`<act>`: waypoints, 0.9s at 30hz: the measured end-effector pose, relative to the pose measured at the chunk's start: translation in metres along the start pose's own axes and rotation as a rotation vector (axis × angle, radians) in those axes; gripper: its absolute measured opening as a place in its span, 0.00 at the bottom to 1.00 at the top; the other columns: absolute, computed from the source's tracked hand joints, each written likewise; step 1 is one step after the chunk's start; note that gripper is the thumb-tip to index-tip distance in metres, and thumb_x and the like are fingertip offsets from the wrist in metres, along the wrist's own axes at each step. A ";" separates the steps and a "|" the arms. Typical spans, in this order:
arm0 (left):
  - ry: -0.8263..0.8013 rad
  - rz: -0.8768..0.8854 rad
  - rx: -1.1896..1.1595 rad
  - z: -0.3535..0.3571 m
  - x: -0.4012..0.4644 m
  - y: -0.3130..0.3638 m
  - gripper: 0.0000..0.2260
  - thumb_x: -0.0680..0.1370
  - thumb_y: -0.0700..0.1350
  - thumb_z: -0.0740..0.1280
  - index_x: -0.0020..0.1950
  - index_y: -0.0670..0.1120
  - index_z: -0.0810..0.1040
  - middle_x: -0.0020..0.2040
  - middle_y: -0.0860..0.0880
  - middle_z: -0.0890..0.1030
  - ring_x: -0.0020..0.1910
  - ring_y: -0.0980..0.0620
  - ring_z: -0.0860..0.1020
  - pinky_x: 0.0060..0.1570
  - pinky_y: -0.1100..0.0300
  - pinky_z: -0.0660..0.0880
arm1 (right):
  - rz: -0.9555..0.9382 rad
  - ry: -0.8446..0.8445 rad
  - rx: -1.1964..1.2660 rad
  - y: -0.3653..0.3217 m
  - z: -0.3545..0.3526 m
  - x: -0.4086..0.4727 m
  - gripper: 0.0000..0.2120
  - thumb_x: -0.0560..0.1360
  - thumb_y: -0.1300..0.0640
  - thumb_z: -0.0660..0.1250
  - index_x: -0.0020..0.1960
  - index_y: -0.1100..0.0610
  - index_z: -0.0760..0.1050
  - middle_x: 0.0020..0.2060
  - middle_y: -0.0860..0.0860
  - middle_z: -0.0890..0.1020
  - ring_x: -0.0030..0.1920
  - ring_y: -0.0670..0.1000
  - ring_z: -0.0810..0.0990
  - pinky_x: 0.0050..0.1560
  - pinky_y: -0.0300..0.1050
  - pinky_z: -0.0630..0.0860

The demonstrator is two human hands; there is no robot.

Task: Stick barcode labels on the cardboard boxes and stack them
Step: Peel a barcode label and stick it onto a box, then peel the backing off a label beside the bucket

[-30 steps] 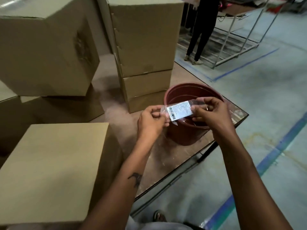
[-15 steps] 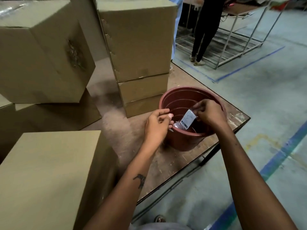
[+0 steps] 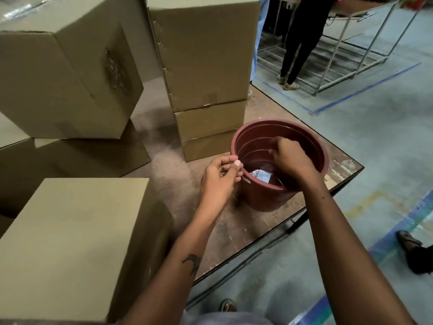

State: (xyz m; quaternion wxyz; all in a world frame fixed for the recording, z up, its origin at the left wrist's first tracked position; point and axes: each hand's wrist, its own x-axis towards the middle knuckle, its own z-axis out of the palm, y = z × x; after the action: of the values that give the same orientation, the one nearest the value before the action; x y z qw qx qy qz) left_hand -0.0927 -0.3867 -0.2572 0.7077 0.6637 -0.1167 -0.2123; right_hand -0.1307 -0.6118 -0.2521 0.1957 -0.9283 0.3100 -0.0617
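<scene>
My left hand (image 3: 219,177) hovers at the near rim of a reddish-brown plastic bucket (image 3: 262,198), thumb and fingertips pinched together. A thin pale sliver of label (image 3: 246,180) shows just under those fingers. My right hand (image 3: 290,158) reaches down inside the bucket with its fingers curled; what they hold is hidden. Pale label sheets (image 3: 260,175) lie at the bucket's bottom. A plain cardboard box (image 3: 70,240) stands close at my lower left, its top bare.
Stacked cardboard boxes (image 3: 206,57) stand behind the bucket, and more boxes (image 3: 63,73) pile up at the left. The wooden table's corner (image 3: 346,165) is just right of the bucket. A person in black (image 3: 302,36) stands by a metal rack (image 3: 351,55).
My right hand has carried the barcode label from in front of me down into the bucket. My left hand has let go of the label's end and stays pinched at the rim.
</scene>
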 end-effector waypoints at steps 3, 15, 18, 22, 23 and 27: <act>0.032 0.041 0.077 -0.013 -0.011 0.008 0.09 0.83 0.48 0.72 0.62 0.49 0.84 0.52 0.49 0.89 0.53 0.51 0.87 0.61 0.48 0.83 | -0.141 0.166 0.255 -0.037 -0.005 -0.038 0.11 0.83 0.56 0.68 0.64 0.52 0.82 0.55 0.49 0.88 0.59 0.52 0.86 0.62 0.54 0.82; 0.377 0.245 0.918 -0.195 -0.128 0.055 0.15 0.87 0.53 0.63 0.72 0.52 0.79 0.67 0.53 0.81 0.66 0.53 0.79 0.68 0.55 0.75 | -0.579 -0.153 0.347 -0.233 0.073 -0.183 0.20 0.86 0.50 0.64 0.77 0.49 0.71 0.73 0.51 0.75 0.72 0.53 0.76 0.73 0.48 0.72; 0.472 0.225 0.977 -0.257 -0.146 0.049 0.16 0.86 0.54 0.62 0.73 0.52 0.78 0.70 0.52 0.78 0.69 0.51 0.76 0.70 0.51 0.73 | -0.490 -0.250 0.173 -0.268 0.095 -0.217 0.29 0.86 0.40 0.59 0.84 0.47 0.59 0.85 0.55 0.57 0.82 0.60 0.62 0.81 0.55 0.64; 0.583 0.049 1.184 -0.329 -0.157 0.038 0.23 0.84 0.60 0.63 0.77 0.53 0.74 0.79 0.44 0.70 0.79 0.42 0.68 0.75 0.39 0.67 | -0.438 -0.278 0.104 -0.298 0.109 -0.240 0.32 0.88 0.40 0.54 0.87 0.50 0.52 0.87 0.56 0.45 0.86 0.67 0.40 0.85 0.61 0.44; 0.577 -0.024 1.199 -0.343 -0.158 0.038 0.26 0.84 0.63 0.63 0.79 0.53 0.72 0.80 0.42 0.69 0.80 0.41 0.67 0.76 0.37 0.66 | -0.436 -0.279 0.121 -0.300 0.111 -0.237 0.31 0.88 0.40 0.54 0.87 0.49 0.53 0.87 0.56 0.45 0.86 0.67 0.39 0.84 0.62 0.43; 0.498 -0.211 1.129 -0.371 -0.159 0.044 0.39 0.81 0.72 0.60 0.85 0.53 0.60 0.77 0.41 0.72 0.74 0.37 0.73 0.70 0.37 0.72 | -0.442 -0.250 0.258 -0.297 0.113 -0.224 0.29 0.87 0.41 0.59 0.85 0.49 0.60 0.88 0.51 0.48 0.87 0.59 0.49 0.85 0.60 0.56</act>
State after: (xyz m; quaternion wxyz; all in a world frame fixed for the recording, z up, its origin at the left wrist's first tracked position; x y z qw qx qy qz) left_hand -0.0605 0.0169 -0.2291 0.2293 0.9727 0.0238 -0.0257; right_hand -0.1199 -0.2234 -0.2346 0.3305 -0.9413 0.0630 -0.0270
